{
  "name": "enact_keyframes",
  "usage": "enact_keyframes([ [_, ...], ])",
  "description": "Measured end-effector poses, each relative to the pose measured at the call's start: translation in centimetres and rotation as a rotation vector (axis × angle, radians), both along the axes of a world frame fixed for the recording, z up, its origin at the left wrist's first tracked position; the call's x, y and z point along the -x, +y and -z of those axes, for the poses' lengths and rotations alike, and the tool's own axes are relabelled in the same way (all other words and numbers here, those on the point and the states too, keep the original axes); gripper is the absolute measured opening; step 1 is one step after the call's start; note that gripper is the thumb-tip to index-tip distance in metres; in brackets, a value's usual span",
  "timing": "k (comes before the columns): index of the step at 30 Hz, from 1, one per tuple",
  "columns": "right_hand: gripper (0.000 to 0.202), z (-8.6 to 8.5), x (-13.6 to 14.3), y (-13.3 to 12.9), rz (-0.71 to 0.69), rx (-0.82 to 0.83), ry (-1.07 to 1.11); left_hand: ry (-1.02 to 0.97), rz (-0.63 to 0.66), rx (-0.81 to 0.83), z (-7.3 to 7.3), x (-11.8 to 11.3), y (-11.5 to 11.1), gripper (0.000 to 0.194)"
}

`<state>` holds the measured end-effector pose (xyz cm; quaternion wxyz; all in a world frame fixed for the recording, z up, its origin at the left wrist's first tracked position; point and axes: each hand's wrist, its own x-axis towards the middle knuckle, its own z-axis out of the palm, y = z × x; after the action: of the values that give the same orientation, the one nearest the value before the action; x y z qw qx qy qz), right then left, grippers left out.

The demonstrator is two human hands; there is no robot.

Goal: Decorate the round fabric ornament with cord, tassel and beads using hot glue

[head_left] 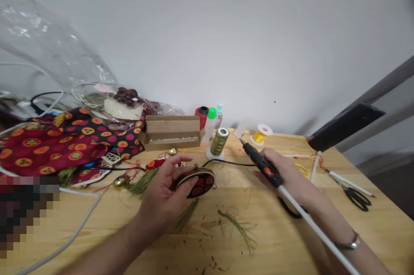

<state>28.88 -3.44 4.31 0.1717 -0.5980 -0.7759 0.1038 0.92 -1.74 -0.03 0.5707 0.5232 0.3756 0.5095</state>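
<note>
My left hand [168,193] grips a round disc [202,183] covered in dark patterned fabric, thumb on its face and fingers behind. A green tassel [186,215] shows just below the disc. In my right hand [286,173] is a black pen-like tool [262,163] with an orange mark. Its metal tip points up and left, towards a clear piece [240,129] by the wall, and a white hose or cable runs back from it over my forearm. The two hands are apart.
Behind the hands stand a green thread spool [220,142], bottles [210,124], an open cardboard box [173,130] and a yellow spool [259,135]. Patterned fabric [42,150] lies left, black scissors [357,198] right. Green strands [239,228] lie on the wooden table [274,244].
</note>
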Motion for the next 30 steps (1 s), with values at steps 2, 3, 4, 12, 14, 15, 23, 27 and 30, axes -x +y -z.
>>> enact_keyframes([
  [2,0.011,0.9,0.1,0.0,0.004,0.019,-0.063,0.006,-0.007,-0.001,0.0,0.0,0.0,0.028],
  [3,0.013,1.4,0.1,-0.1,-0.003,0.019,-0.082,0.010,-0.014,0.002,0.0,0.0,0.0,0.028],
  [4,0.015,1.7,0.1,-0.3,-0.015,0.016,-0.097,0.015,-0.022,0.006,0.0,0.1,0.0,0.028],
  [12,0.013,2.3,0.4,-1.4,-0.131,0.075,-0.263,0.018,0.000,-0.002,0.0,0.2,-0.1,0.028],
  [14,0.012,2.1,0.5,-1.3,-0.185,0.109,-0.305,0.019,-0.007,-0.009,0.0,0.1,-0.1,0.028],
  [15,0.012,1.9,0.6,-1.3,-0.214,0.126,-0.322,0.021,-0.012,-0.009,-0.1,0.1,-0.1,0.028],
  [23,0.023,1.3,0.8,-1.1,-0.237,0.222,-0.341,0.023,-0.021,-0.001,0.1,0.1,0.0,0.028],
  [27,0.027,1.7,-0.4,-0.3,-0.144,0.239,-0.299,0.012,-0.032,0.001,0.1,0.0,0.0,0.027],
  [30,0.031,2.3,-1.0,0.8,-0.084,0.237,-0.263,0.006,-0.043,0.007,0.1,0.0,0.0,0.027],
])
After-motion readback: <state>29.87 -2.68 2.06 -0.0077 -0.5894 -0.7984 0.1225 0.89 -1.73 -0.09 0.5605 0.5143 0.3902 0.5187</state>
